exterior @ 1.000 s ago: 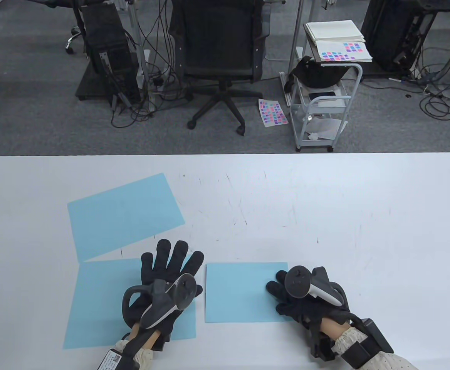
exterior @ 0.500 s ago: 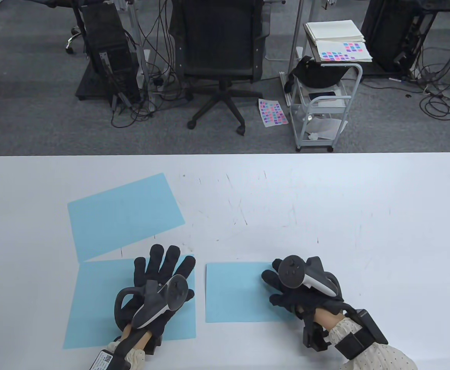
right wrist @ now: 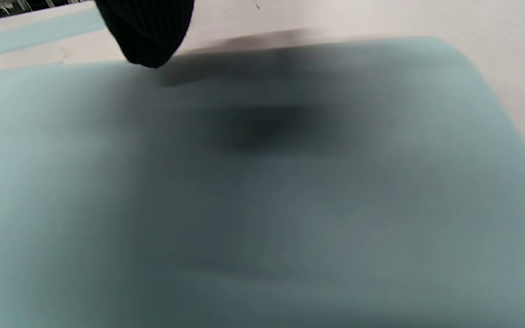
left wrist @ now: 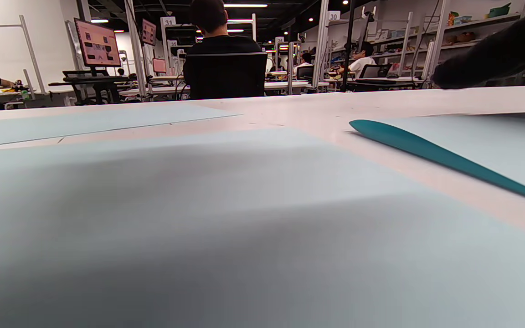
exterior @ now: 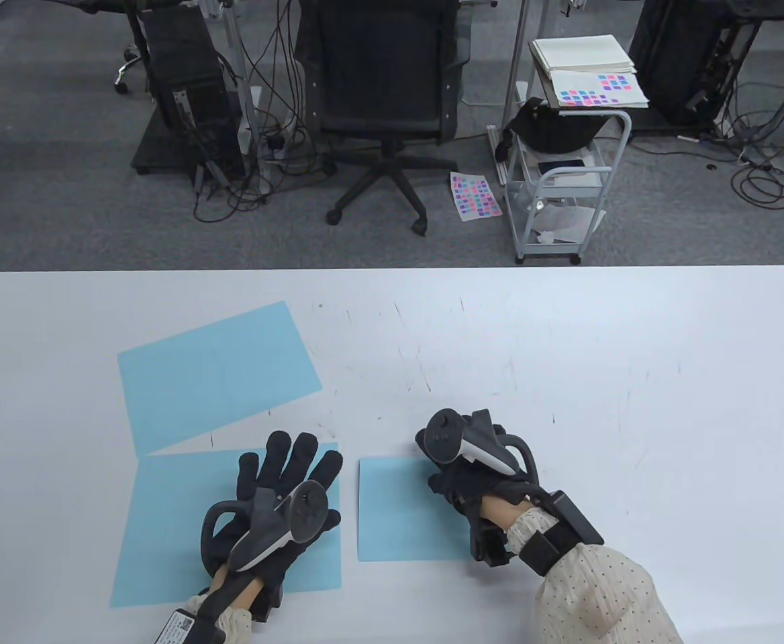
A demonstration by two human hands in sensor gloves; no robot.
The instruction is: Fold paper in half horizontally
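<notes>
The counter [exterior: 566, 349] carried three pale blue sheets; one lay tilted at the far left [exterior: 217, 372], untouched; a second, unfolded sheet [exterior: 164, 530] lay flat at the near left; the third, the folded paper [exterior: 399, 516], lay just to its right, narrower than the others, which suggested the halving was already made and only the crease wanted setting.

The left hand [exterior: 281, 503] rested on the unfolded sheet with its fingers spread and straight, palm down, gripping nothing; I took that as an idle rest, or as a way of keeping that sheet from sliding; which of the two I could not say.

The right hand [exterior: 462, 473] lay over the far right part of the folded paper, with the tracker covering most of the fingers; from above I could not tell whether they were straight or curled; the right wrist view showed one gloved fingertip [right wrist: 146, 32] just above the blue surface near its far edge, and the rest was blur.

In the left wrist view the near left edge of the folded paper stood slightly raised, showing a darker underside; so the layers had not yet been pressed fully flat there, in my judgement.
</notes>
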